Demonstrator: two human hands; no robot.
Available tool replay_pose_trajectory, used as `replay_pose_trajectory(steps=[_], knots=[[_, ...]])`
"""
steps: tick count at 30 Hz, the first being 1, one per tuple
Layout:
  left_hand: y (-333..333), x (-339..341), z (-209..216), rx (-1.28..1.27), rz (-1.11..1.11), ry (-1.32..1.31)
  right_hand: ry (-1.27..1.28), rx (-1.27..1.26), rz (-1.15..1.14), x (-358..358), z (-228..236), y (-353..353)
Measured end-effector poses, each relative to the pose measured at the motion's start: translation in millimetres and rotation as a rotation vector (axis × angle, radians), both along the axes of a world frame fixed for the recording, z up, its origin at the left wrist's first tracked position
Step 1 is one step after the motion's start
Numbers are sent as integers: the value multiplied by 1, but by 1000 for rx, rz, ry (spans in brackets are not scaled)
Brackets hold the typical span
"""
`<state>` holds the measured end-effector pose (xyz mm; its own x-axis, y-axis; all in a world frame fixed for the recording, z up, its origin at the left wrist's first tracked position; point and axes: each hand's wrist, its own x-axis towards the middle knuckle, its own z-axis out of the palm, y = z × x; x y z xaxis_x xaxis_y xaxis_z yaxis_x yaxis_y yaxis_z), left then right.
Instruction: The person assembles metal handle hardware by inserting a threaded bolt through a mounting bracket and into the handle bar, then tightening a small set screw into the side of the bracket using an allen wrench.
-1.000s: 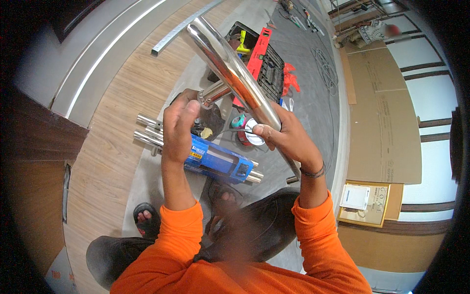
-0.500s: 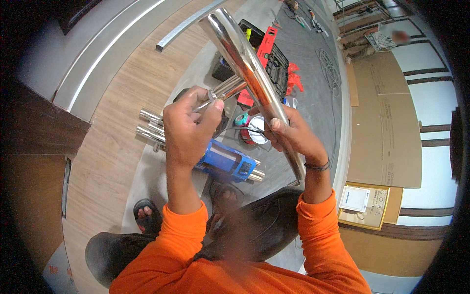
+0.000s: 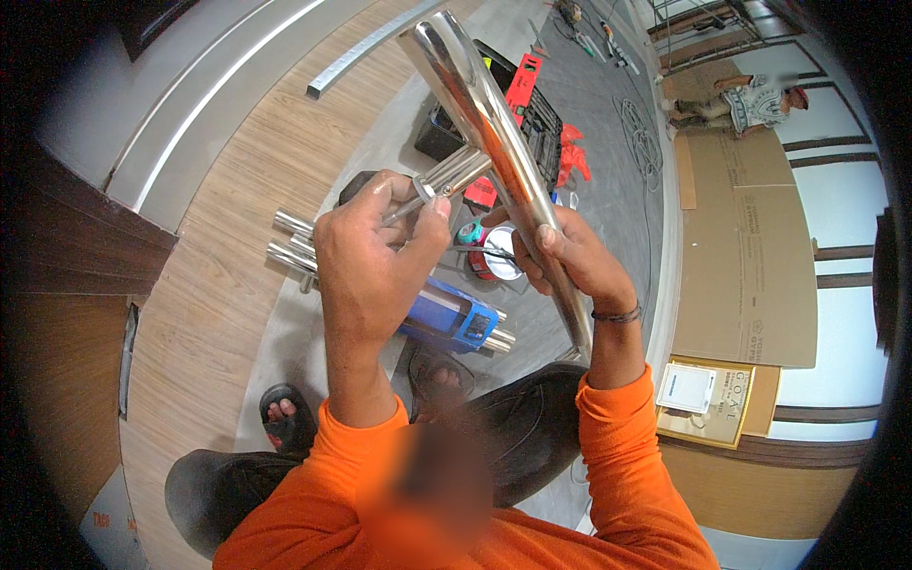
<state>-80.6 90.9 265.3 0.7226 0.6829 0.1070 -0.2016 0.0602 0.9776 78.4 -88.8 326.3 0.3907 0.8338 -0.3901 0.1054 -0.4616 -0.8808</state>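
Observation:
A long polished metal pull handle [image 3: 508, 152] slants across the view in front of me. My right hand [image 3: 581, 258] wraps its lower part, thumb on top. A short metal post [image 3: 458, 171] sticks out from the side of the tube. At its end, my left hand [image 3: 370, 261] is closed with thumb and fingers around a small metal ring [image 3: 424, 188]. A thin rod runs from there toward the left palm; its far end is hidden by the fingers. Below lies a blue package [image 3: 442, 315] with metal tubes [image 3: 293, 255] showing at its ends.
Beyond the handle stand a black toolbox [image 3: 440, 133], a red spirit level [image 3: 522, 87] and a white-topped tub [image 3: 502, 252]. A square metal bar [image 3: 366, 52] lies on the wood-look floor. Cardboard sheets [image 3: 741, 247] are on the right; a person [image 3: 750, 103] is at the far right.
The handle and my left hand have shifted slightly to the right. My left fingers remain at the post's end, and my right hand keeps its hold on the tube.

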Motion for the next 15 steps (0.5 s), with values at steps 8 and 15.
replay_pose_trajectory(steps=[8, 15], knots=[[2, 0, -2, 3, -4, 0, 36, -1, 7, -6, 3, 5], [3, 3, -8, -44, 2, -130, -54, 38, 0, -7, 2, 3]])
